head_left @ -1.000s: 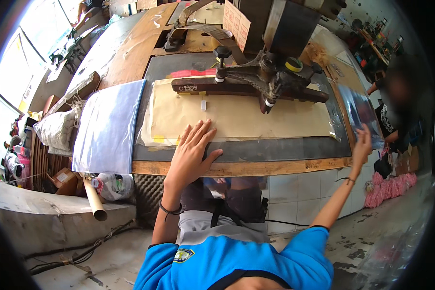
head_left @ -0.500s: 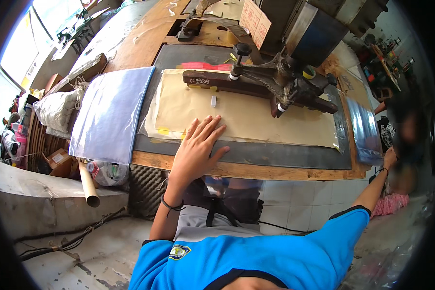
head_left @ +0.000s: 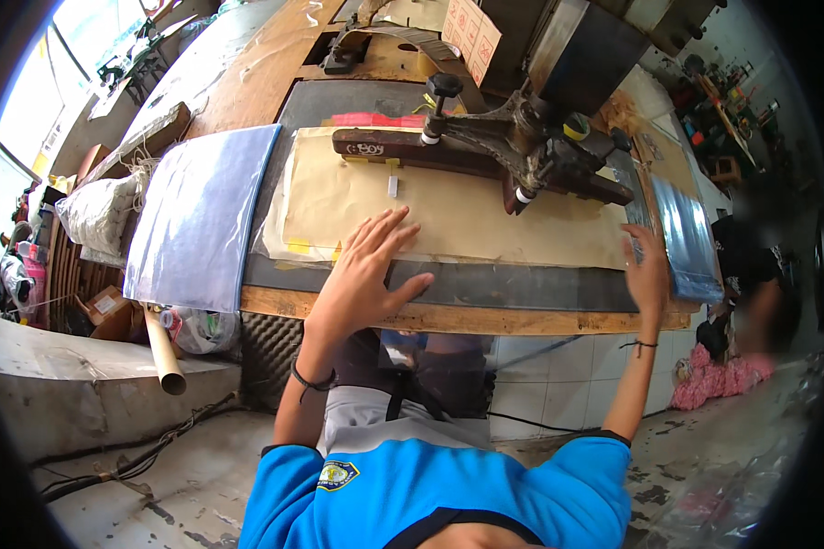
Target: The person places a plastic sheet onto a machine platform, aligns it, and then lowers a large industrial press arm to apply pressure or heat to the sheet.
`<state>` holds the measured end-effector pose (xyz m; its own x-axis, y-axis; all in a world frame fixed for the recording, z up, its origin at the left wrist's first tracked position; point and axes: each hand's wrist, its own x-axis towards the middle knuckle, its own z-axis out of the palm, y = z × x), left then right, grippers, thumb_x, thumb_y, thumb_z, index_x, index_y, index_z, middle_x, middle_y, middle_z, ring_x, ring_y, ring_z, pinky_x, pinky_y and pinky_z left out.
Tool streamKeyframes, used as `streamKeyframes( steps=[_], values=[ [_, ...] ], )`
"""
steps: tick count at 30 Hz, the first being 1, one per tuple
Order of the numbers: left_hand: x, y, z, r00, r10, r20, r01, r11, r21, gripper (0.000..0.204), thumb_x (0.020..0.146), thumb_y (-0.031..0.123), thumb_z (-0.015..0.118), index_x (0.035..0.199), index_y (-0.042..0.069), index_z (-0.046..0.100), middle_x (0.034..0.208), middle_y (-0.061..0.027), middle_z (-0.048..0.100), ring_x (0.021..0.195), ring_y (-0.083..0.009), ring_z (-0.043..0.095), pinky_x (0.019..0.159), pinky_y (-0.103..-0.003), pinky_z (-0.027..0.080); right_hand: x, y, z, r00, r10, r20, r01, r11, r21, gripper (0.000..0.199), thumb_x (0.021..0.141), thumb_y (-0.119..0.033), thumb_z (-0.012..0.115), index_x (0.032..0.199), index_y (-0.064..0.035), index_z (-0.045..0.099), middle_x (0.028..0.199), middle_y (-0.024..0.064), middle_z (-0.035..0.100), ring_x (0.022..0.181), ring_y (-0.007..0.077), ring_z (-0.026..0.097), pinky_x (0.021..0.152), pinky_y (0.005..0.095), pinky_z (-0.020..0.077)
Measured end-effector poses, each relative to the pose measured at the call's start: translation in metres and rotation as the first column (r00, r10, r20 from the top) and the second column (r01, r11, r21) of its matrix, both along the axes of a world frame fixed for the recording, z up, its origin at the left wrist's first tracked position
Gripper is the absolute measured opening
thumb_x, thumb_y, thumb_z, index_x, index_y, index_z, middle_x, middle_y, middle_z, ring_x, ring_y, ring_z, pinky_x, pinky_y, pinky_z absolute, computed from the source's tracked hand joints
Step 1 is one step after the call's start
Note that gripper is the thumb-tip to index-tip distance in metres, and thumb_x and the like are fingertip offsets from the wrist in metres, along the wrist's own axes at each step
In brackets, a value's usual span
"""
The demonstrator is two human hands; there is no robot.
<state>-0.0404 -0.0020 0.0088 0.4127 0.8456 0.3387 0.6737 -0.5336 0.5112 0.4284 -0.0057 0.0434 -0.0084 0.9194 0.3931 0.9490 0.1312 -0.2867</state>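
Observation:
My left hand (head_left: 368,272) is at the near left part of a tan sheet (head_left: 485,215), fingers stretched out and thumb apart, palm down. My right hand (head_left: 646,276) is at the sheet's near right corner, its fingers loosely spread and nothing visible in them. The tan sheet lies on a dark grey mat (head_left: 522,285). Across the sheet's far part stands a dark bar (head_left: 412,156), joined to a black metal bracket (head_left: 517,137) under a press head. A small whitish block (head_left: 393,186) sits on the sheet, just beyond my left fingertips.
A stack of clear bluish plastic sheets (head_left: 201,215) lies left of the mat; a second shiny plastic stack (head_left: 687,238) is at the right table end. A cardboard tube (head_left: 163,352) leans below on the left. Another person (head_left: 751,274), blurred, is at the far right.
My right hand has come in from beside the right-hand plastic stack to the tan sheet's right end. My left hand stays near the sheet's left part, thumb still apart. The view has shifted slightly.

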Motion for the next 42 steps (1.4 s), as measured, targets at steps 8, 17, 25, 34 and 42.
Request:
streamKeyframes(
  steps=[8, 17, 25, 34, 42],
  values=[
    [-0.006, 0.066, 0.003, 0.944, -0.086, -0.319, 0.122, 0.988, 0.096, 0.084, 0.094, 0.056, 0.067, 0.15, -0.005, 0.048, 0.158, -0.0223, 0.045, 0.151, -0.0383, 0.035, 0.128, -0.048, 0.023, -0.036, 0.024, -0.035, 0.955, 0.282, -0.091, -0.291, 0.949, -0.122, 0.04, 0.101, -0.025, 0.066, 0.136, -0.0067, 0.063, 0.15, 0.015, 0.056, 0.141, 0.0373, 0.048, 0.117, 0.0449, 0.0395],
    [-0.005, 0.076, -0.008, 0.968, -0.055, -0.246, 0.093, 0.985, 0.147, 0.075, 0.096, 0.049, 0.067, 0.146, -0.005, 0.05, 0.153, -0.0252, 0.048, 0.145, -0.0413, 0.041, 0.122, -0.048, 0.032, -0.041, 0.026, -0.045, 0.949, 0.313, -0.031, -0.314, 0.948, -0.044, 0.044, 0.102, -0.038, 0.064, 0.134, -0.0082, 0.066, 0.149, 0.0128, 0.058, 0.14, 0.0358, 0.049, 0.119, 0.0454, 0.0358],
    [-0.002, 0.079, -0.013, 0.973, -0.019, -0.229, 0.065, 0.978, 0.197, 0.079, 0.095, 0.057, 0.064, 0.142, -0.005, 0.054, 0.151, -0.0228, 0.051, 0.142, -0.0385, 0.045, 0.12, -0.048, 0.033, -0.05, 0.019, -0.037, 0.933, 0.356, -0.047, -0.359, 0.932, -0.054, 0.04, 0.1, -0.034, 0.066, 0.131, -0.0089, 0.069, 0.144, 0.0105, 0.063, 0.137, 0.0357, 0.051, 0.117, 0.0463, 0.0378],
    [-0.006, 0.075, -0.015, 0.973, -0.008, -0.229, 0.055, 0.978, 0.2, 0.073, 0.096, 0.049, 0.066, 0.144, -0.004, 0.053, 0.152, -0.0244, 0.049, 0.144, -0.039, 0.043, 0.121, -0.048, 0.033, -0.051, 0.02, -0.048, 0.941, 0.339, -0.006, -0.339, 0.94, -0.027, 0.038, 0.1, -0.031, 0.066, 0.132, -0.0105, 0.07, 0.148, 0.007, 0.062, 0.135, 0.035, 0.053, 0.117, 0.0471, 0.0383],
    [-0.009, 0.08, -0.012, 0.983, -0.039, -0.178, 0.076, 0.976, 0.205, 0.056, 0.094, 0.048, 0.07, 0.128, 0.003, 0.069, 0.138, -0.0135, 0.064, 0.136, -0.0334, 0.053, 0.118, -0.049, 0.037, -0.06, 0.019, -0.043, 0.936, 0.314, -0.159, -0.313, 0.949, 0.034, 0.037, 0.101, -0.029, 0.065, 0.133, -0.0122, 0.07, 0.143, 0.0034, 0.066, 0.13, 0.0328, 0.055, 0.115, 0.0447, 0.0394]
  ],
)
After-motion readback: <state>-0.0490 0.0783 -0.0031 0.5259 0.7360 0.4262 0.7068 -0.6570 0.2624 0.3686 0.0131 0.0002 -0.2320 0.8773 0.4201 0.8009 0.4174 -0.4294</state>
